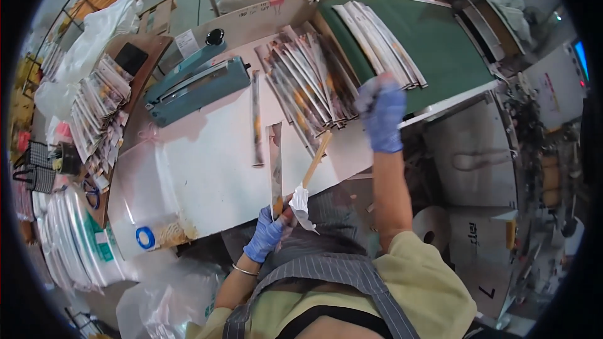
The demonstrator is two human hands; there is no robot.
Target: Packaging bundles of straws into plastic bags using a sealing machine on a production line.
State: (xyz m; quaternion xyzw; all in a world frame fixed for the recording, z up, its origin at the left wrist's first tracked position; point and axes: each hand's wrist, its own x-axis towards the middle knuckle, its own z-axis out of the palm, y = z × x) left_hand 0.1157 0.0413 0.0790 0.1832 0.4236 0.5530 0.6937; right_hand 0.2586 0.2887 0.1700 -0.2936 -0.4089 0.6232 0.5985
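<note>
My left hand (269, 235), in a blue glove, is closed at the table's near edge. Upright in its fingers is a long narrow printed packet (275, 163). A light wooden stick (316, 160) with crumpled white film (302, 207) round its lower end also rises from that hand. My right hand (382, 113), gloved in blue too, is blurred over the near edge of the green surface (440, 50), close to a row of slim pale packets (380, 44). Its fingers are smeared, so whether it holds anything is unclear.
On the white table (207, 182) lie a heap of narrow packets (301, 81) and a single packet (255, 119). A teal heat sealer (198, 91) stands behind, left. A blue tape roll (145, 237) is at the front left corner. More packets (97, 110) fill a brown board.
</note>
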